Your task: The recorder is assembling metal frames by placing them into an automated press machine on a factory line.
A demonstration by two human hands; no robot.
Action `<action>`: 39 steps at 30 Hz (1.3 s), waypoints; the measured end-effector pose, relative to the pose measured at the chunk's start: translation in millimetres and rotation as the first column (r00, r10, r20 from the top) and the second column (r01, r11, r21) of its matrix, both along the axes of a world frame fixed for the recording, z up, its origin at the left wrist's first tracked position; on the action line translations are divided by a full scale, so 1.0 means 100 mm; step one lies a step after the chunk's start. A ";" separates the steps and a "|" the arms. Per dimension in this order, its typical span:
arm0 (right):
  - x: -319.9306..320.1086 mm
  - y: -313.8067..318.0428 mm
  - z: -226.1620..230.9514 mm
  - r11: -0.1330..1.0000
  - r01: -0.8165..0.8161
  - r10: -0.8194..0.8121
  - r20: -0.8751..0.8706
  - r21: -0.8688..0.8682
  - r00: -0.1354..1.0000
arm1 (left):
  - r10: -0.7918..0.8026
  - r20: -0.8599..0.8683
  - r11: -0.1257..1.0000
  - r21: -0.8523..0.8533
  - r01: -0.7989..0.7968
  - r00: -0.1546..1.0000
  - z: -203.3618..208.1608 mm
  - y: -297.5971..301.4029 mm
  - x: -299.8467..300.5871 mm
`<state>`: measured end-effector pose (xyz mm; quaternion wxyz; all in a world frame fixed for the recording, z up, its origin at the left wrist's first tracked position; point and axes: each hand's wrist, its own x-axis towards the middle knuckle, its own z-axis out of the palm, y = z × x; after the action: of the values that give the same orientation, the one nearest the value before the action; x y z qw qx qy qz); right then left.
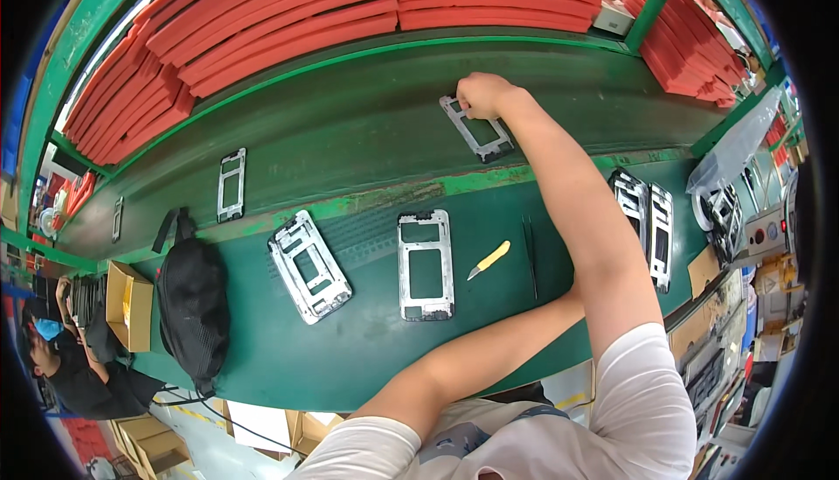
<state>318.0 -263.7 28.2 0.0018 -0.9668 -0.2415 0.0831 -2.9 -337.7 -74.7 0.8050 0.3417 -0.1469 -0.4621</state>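
My right hand reaches far over the dark belt, its fingers closed on the upper end of a metal phone frame. My left forearm crosses below my right elbow, which hides the left hand. On the green table, one phone frame lies before me and another phone frame sits tilted to its left. Beside them are a yellow utility knife and dark tweezers. More phone frames lie right of my right arm, partly covered by it.
Two further phone frames rest on the belt at left. A black bag and cardboard box occupy the table's left end, near another person. Red foam sheets fill the shelf behind. A clear plastic bag hangs at right.
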 end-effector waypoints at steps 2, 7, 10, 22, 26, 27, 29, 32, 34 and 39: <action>0.06 0.12 0.05 0.999 -0.037 0.036 -0.047 -0.029 0.998 | 0.095 0.095 0.985 0.139 -0.107 0.991 -0.15 -0.07 0.02; 0.05 -0.15 -0.03 0.993 -0.111 0.107 -0.118 -0.028 0.987 | 0.471 0.748 0.718 -0.018 -0.696 0.467 0.11 -0.03 0.09; -0.17 -0.19 0.28 0.988 -0.157 0.157 -0.009 -0.010 0.988 | 0.579 0.722 0.622 -0.091 -0.777 0.379 0.38 0.10 0.22; -0.25 -0.50 0.55 0.956 -0.149 0.252 0.449 -0.251 0.857 | 0.544 0.688 0.619 0.058 -0.783 0.480 0.57 0.20 0.20; -0.25 0.00 0.45 0.808 0.157 -0.038 0.216 -0.567 0.976 | 0.545 0.715 0.625 0.002 -0.781 0.438 0.47 0.20 0.22; -0.21 0.10 0.32 0.792 0.189 -0.091 0.194 -0.580 0.977 | 0.541 0.736 0.640 -0.046 -0.767 0.407 0.44 0.19 0.22; -0.14 0.29 0.07 0.776 0.228 -0.154 0.174 -0.588 0.973 | 0.480 0.792 0.663 -0.045 -0.747 0.378 0.39 0.11 0.17; -0.27 0.80 0.08 0.903 0.038 0.006 0.101 -0.428 0.995 | 0.449 0.822 0.649 -0.030 -0.760 0.351 0.27 0.07 0.14; -0.55 1.13 0.41 0.927 -0.311 0.350 0.187 -0.210 0.918 | 0.524 0.772 0.600 -0.034 -0.800 0.360 0.22 0.06 0.13; -0.56 0.78 1.18 0.877 -0.461 0.414 0.272 0.136 0.869 | 0.539 0.698 0.659 -0.001 -0.752 0.471 0.54 0.14 0.20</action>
<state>261.7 -185.4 146.4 0.0500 -0.8843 -0.4606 -0.0577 17.4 -323.4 -21.2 0.7526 0.6279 -0.1980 0.0128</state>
